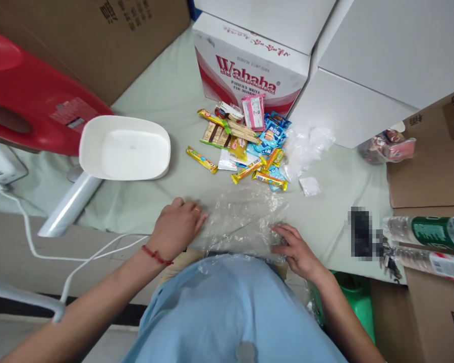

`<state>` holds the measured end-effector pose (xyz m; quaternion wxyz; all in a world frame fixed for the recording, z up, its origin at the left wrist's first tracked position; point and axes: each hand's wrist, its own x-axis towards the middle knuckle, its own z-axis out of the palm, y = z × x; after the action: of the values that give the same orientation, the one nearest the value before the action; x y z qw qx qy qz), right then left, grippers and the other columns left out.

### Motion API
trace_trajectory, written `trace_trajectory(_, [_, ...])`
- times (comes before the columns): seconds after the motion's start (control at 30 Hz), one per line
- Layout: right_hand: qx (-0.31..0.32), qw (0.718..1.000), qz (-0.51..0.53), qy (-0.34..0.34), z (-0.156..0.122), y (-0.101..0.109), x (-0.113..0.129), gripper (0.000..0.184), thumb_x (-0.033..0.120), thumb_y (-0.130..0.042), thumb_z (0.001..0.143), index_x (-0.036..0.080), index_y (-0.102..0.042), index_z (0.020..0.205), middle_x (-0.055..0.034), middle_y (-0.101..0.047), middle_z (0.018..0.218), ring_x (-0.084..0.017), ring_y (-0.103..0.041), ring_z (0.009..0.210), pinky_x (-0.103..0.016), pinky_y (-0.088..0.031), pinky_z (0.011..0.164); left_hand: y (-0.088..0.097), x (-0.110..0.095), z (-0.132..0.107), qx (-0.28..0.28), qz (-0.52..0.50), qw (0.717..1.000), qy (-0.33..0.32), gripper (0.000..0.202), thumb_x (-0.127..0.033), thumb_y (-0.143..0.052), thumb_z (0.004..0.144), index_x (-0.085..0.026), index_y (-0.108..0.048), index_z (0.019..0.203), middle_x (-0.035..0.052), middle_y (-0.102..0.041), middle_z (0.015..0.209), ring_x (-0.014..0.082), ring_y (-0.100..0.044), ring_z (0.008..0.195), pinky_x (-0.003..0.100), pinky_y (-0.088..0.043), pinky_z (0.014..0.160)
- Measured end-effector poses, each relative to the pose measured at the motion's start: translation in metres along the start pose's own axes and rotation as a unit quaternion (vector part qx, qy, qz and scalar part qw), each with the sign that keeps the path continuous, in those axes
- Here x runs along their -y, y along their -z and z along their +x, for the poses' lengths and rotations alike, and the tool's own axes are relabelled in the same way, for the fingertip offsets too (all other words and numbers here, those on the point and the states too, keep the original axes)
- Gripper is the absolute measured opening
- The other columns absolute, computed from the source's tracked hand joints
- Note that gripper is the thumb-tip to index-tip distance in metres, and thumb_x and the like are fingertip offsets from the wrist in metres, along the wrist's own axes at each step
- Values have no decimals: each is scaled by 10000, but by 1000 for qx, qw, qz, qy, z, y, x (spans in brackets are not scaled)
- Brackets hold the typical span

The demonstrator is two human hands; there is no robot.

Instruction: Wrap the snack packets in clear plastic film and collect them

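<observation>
A clear plastic bag (242,222) lies crinkled and flat at the table's front edge, between my two hands. At its left edge, my left hand (178,222), with a red cord on the wrist, is closed, its curled fingertips on the film. My right hand (298,248) touches the bag's right side with fingers stretched out and apart. Just beyond the bag is a pile of packaged snacks: yellow-wrapped sticks (201,160), blue packets (273,132), a pink packet (254,112) and a pack of wafer-like bars (215,135).
A white tub (124,148) stands left, beside a red jug (41,96) and a plastic-film roll (70,204). Crumpled clear bags (308,146) and a small white packet (309,186) lie right. A Wahaha carton (249,65) is behind; water bottles (427,232) and keys (390,262) lie far right.
</observation>
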<state>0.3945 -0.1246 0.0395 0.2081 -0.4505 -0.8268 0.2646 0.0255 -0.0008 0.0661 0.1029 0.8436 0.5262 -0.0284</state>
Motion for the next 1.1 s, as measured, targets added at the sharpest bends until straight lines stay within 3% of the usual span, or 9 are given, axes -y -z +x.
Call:
trace_trajectory(0.2, [45, 998, 41, -12, 4, 28, 3, 515, -77, -517, 781, 274, -813, 1015, -40, -490, 1626, -310, -336, 1563, -614, -423, 1190, 8, -25, 3, -238, -62, 966, -84, 216, -157, -525, 929, -206, -724, 995, 141, -737, 1185, 310, -644, 1140, 483, -502, 919])
trace_trajectory(0.3, [57, 998, 28, 1, 16, 25, 2, 509, -91, -526, 761, 255, -811, 1000, -55, -482, 1632, -310, -338, 1565, -609, -423, 1195, 9, -46, 11, -193, -119, 951, -210, 262, -164, -495, 964, -217, -726, 1078, 103, -758, 1190, 247, -660, 1174, 437, -489, 1012])
trace_trajectory(0.37, [51, 999, 18, 8, 21, 19, 1, 485, -82, -533, 768, 245, -810, 995, -65, -463, 1646, -310, -348, 1559, -602, -431, 1193, -2, -60, 17, -126, -126, 955, -235, 318, -205, -457, 1011, -206, -713, 1200, 113, -746, 1279, 233, -662, 1208, 436, -467, 1074])
trace_trajectory(0.47, [18, 1000, -2, 2, 15, 13, -2, 473, -59, -526, 797, 246, -810, 1022, -72, -463, 1643, -299, -373, 1542, -580, -452, 1186, -32, -64, 22, -83, -96, 977, -172, 427, -325, -440, 1053, -211, -621, 1423, 146, -580, 1555, 309, -518, 1450, 584, -293, 1236])
trace_trajectory(0.6, [-22, 998, -23, -50, -15, 19, -8, 444, -29, -526, 843, 267, -815, 1003, -69, -573, 1546, -285, -448, 1490, -564, -510, 1135, -61, -42, 20, -91, -87, 989, -79, 554, -393, -402, 1066, -238, -441, 1597, 175, -383, 1685, 343, -410, 1544, 701, -97, 1260])
trace_trajectory(0.73, [-77, 992, -23, -98, -34, 33, -8, 412, 20, -516, 881, 291, -804, 997, -71, -726, 1317, -293, -603, 1334, -570, -584, 1030, -61, -25, 14, -110, -103, 988, -26, 601, -427, -382, 1069, -250, -355, 1643, 189, -362, 1690, 360, -423, 1536, 735, -41, 1244])
trace_trajectory(0.87, [-164, 981, -35, -101, 0, 27, 5, 447, 121, -488, 982, 320, -721, 1307, -88, -708, 1364, -291, -613, 1344, -595, -539, 1101, -57, -29, 13, -101, -107, 989, -30, 612, -422, -388, 1069, -243, -334, 1652, 188, -377, 1683, 347, -420, 1540, 720, -13, 1254])
trace_trajectory(0.97, [-112, 990, -57, -61, 41, 5, 14, 527, 203, -532, 1022, 297, -544, 1540, -116, -572, 1560, -292, -491, 1489, -608, -433, 1214, -57, -30, 14, -105, -97, 989, -36, 614, -427, -416, 1064, -255, -345, 1649, 169, -377, 1685, 340, -385, 1561, 701, 6, 1265])
trace_trajectory(1.1, [19, 992, -99, -72, 59, -15, 2, 548, 294, -583, 1044, 299, -482, 1583, -113, -469, 1647, -291, -399, 1558, -636, -318, 1271, -57, -17, 14, -118, -86, 989, -27, 607, -459, -466, 1051, -311, -378, 1633, 129, -365, 1698, 351, -347, 1579, 714, 31, 1260])
